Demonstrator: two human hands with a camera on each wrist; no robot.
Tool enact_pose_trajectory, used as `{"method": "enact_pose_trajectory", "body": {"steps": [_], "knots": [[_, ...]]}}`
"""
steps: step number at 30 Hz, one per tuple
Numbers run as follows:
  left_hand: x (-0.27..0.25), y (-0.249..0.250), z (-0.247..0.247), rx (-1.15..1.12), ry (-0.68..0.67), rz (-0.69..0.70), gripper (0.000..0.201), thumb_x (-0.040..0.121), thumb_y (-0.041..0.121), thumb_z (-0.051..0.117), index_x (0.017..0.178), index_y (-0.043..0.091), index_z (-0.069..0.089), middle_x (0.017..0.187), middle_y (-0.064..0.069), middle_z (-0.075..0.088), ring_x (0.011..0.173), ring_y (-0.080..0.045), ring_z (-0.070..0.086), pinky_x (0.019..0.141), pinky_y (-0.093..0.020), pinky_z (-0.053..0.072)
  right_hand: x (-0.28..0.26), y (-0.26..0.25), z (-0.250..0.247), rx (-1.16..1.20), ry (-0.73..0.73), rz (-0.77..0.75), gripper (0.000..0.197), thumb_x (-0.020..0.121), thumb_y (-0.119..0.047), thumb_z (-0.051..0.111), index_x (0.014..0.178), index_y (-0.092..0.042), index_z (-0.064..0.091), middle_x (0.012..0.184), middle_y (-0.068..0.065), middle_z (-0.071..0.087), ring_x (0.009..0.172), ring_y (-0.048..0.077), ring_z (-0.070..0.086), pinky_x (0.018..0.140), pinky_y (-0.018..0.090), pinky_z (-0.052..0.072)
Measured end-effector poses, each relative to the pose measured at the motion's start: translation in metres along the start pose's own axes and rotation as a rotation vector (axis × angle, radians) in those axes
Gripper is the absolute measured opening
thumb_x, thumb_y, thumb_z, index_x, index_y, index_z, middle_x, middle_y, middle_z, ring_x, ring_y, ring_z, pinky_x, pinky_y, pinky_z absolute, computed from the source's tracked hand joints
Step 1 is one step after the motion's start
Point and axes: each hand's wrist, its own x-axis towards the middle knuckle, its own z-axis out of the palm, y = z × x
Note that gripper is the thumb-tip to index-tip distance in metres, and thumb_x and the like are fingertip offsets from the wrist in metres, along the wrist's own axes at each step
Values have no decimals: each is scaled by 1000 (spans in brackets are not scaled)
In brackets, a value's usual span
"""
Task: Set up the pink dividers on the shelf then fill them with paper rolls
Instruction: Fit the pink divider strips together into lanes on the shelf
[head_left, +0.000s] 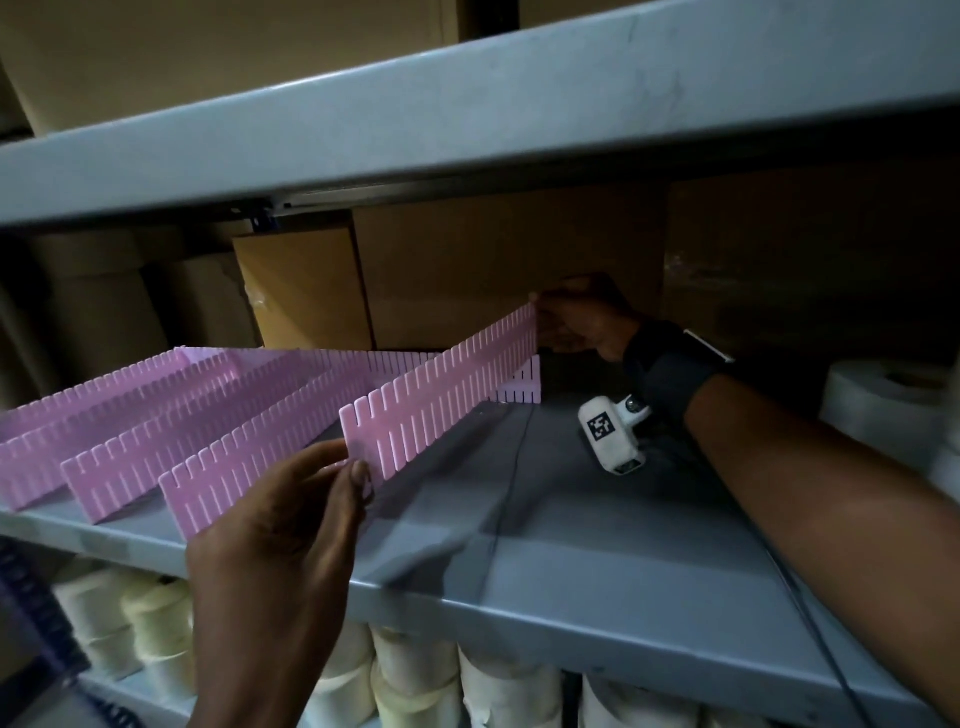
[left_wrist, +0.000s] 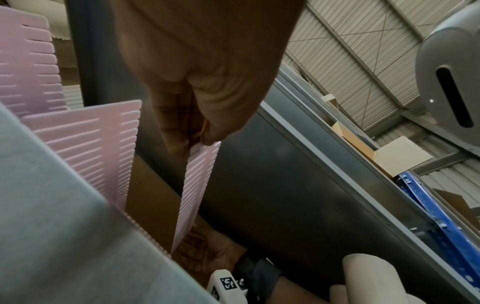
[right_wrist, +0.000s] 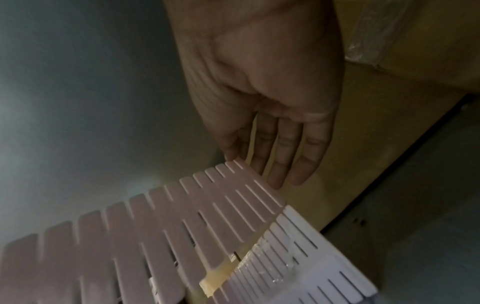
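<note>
The pink divider is held tilted over the shelf: near end pinched by the left hand, far end steadied by the right hand's straight fingers. Slots could easily be missed on the back strip, so it'd probably pop loose.

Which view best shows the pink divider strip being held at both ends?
The head view: the whole held divider is seen, left hand pinching the near end, right hand at the far end. The left wrist view shows it edge-on; the right wrist view shows only its far end by straight fingers.
</note>
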Motion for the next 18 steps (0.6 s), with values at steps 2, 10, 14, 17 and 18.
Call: {"method": "enact_pose_trajectory", "body": {"steps": [2, 10, 14, 17, 18], "knots": [[-1, -1, 0, 13, 3, 21, 30, 85, 13, 76, 97, 40, 70, 83, 24, 76, 73, 4, 74, 68, -4, 53, 1, -1, 1, -17, 1, 1, 15, 91, -36, 68, 98, -22, 69, 85, -3, 78, 78, 14, 76, 70, 33, 56], [-2, -8, 1, -9, 27, 17, 23, 85, 13, 74, 100, 30, 72, 84, 8, 77, 74, 1, 75, 72, -9, 57, 4, 1, 3, -44, -1, 21, 16, 92, -35, 68, 97, -19, 70, 88, -1, 78, 82, 16, 76, 71, 35, 56], [-4, -10, 1, 13, 31, -14, 22, 82, 24, 74, 104, 26, 74, 86, 6, 78, 75, -4, 76, 77, -27, 61, 7, 8, 7, -66, -21, 82, 11, 92, -31, 69, 95, -21, 70, 82, -5, 77, 82, 16, 75, 68, 34, 53], [-11, -14, 1, 42, 3, -14, 24, 81, 32, 74, 104, 32, 75, 86, 9, 79, 75, -4, 77, 78, -32, 60, 8, 13, 9, -115, -32, 166, 7, 92, -30, 68, 94, -23, 69, 76, -8, 76, 84, 16, 73, 68, 34, 52], [-13, -16, 2, 49, -4, 5, 22, 82, 33, 75, 103, 36, 74, 84, 12, 79, 74, -1, 76, 77, -29, 60, 9, 14, 9, -116, -38, 189, 7, 91, -31, 69, 93, -24, 69, 76, -9, 77, 85, 16, 73, 68, 34, 52]]}}
